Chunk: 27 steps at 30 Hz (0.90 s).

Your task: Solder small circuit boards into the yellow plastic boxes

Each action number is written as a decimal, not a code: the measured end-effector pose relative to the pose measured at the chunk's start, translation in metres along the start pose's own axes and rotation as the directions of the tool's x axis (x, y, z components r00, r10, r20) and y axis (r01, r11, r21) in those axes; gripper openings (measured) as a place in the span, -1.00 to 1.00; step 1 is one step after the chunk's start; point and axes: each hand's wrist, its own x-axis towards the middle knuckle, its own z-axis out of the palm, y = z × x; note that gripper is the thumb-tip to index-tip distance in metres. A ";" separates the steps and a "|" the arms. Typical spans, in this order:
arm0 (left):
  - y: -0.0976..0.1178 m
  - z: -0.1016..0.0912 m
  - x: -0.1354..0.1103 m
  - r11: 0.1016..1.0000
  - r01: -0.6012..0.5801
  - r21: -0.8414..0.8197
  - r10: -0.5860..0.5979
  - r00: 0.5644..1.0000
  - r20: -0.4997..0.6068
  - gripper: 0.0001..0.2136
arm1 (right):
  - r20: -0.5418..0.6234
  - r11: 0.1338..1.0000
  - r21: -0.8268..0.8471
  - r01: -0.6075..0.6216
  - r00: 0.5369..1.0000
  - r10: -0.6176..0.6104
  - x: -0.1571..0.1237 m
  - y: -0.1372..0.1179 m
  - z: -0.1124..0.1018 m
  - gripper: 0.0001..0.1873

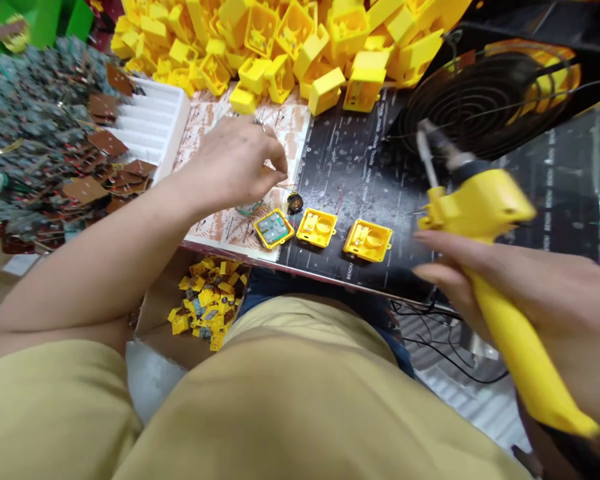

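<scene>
My right hand (pixel 525 293) is wrapped round the handle of a yellow soldering gun (pixel 490 207), whose tip points to the upper left. Above the near part of the bench, my left hand (pixel 245 160) has its fingers curled and the thumb close to the index finger; anything between them is too small to make out. Just below that hand are a small round black speaker (pixel 295 202) with thin wires and a yellow case with a circuit board (pixel 274 229) in it. To their right lie two open yellow cases, a nearer one (pixel 317 227) and a farther one (pixel 368 241).
A heap of yellow cases (pixel 280 47) covers the back of the bench. At left, wired boards (pixel 45 127) pile beside a white ribbed tray (pixel 173 113). A black fan (pixel 475 100) stands back right. Below the edge, a cardboard box (pixel 155 320) holds yellow pieces; black cables (pixel 460 360) hang at right.
</scene>
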 end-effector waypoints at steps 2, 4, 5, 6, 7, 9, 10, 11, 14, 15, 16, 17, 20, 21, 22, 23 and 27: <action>-0.017 0.013 0.010 0.999 -0.044 -0.019 0.045 0.999 0.016 -0.81 | 0.021 0.997 -0.022 0.071 0.997 -0.070 0.010 0.004 0.010 -0.73; -0.028 0.027 0.019 0.995 -0.087 -0.042 0.090 0.993 0.071 -0.80 | 0.041 0.993 -0.037 0.108 0.994 -0.106 0.017 0.007 0.021 -0.69; -0.031 0.032 0.023 0.994 -0.106 -0.039 0.109 0.989 0.098 -0.79 | 0.048 0.993 -0.029 0.113 0.993 -0.111 0.018 0.008 0.025 -0.62; -0.031 0.036 0.025 0.992 -0.122 -0.026 0.124 0.986 0.113 -0.80 | 0.053 0.993 -0.010 0.114 0.992 -0.114 0.018 0.009 0.029 -0.57; -0.030 0.038 0.026 0.991 -0.135 -0.005 0.135 0.984 0.115 -0.83 | 0.050 0.993 0.014 0.114 0.992 -0.115 0.018 0.009 0.032 -0.55; -0.025 0.039 0.023 0.988 -0.145 0.044 0.140 0.985 0.102 -0.90 | 0.046 0.993 0.044 0.111 0.993 -0.113 0.020 0.008 0.035 -0.59; -0.022 0.037 0.021 0.990 -0.134 0.053 0.128 0.988 0.091 -0.91 | 0.037 0.993 0.046 0.105 0.994 -0.106 0.023 0.007 0.035 -0.60; -0.020 0.036 0.017 0.993 -0.113 0.042 0.110 0.991 0.080 -0.90 | 0.016 0.995 0.036 0.093 0.996 -0.093 0.027 0.006 0.035 -0.59; -0.020 0.034 0.006 0.993 -0.047 -0.112 0.052 0.998 0.043 -0.84 | -0.059 0.998 0.028 0.053 0.997 -0.051 0.050 0.004 0.039 -0.54; -0.022 0.035 0.004 0.982 -0.034 -0.187 0.039 0.999 0.023 -0.82 | -0.066 0.998 0.045 0.051 0.997 -0.048 0.059 0.004 0.043 -0.53; -0.023 0.037 0.002 0.966 -0.026 -0.258 0.029 1.000 0.008 -0.81 | -0.057 0.995 0.076 0.061 0.997 -0.057 0.068 0.005 0.048 -0.55; -0.024 0.039 0.000 0.946 -0.018 -0.324 0.018 1.000 -0.002 -0.81 | -0.049 0.993 0.109 0.055 0.998 -0.050 0.076 0.006 0.055 -0.57; -0.025 0.045 -0.004 0.873 0.011 -0.488 -0.006 1.000 0.012 -0.78 | 0.022 0.988 0.131 0.077 0.996 -0.081 0.087 0.007 0.075 -0.61; -0.024 0.045 -0.005 0.847 0.017 -0.531 -0.003 1.000 0.027 -0.77 | 0.047 0.989 0.124 0.086 0.995 -0.092 0.086 0.006 0.079 -0.62; -0.024 0.045 -0.007 0.824 0.023 -0.566 0.000 0.999 0.041 -0.74 | 0.069 0.989 0.118 0.091 0.993 -0.099 0.084 0.004 0.081 -0.62; -0.023 0.045 -0.008 0.803 0.032 -0.595 0.005 0.998 0.060 -0.73 | 0.084 0.988 0.119 0.102 0.990 -0.113 0.081 0.001 0.081 -0.60; -0.019 0.039 -0.011 0.751 0.124 -0.649 -0.027 0.987 0.157 -0.73 | -0.008 0.979 0.158 0.133 0.991 -0.133 0.067 -0.013 0.065 -0.53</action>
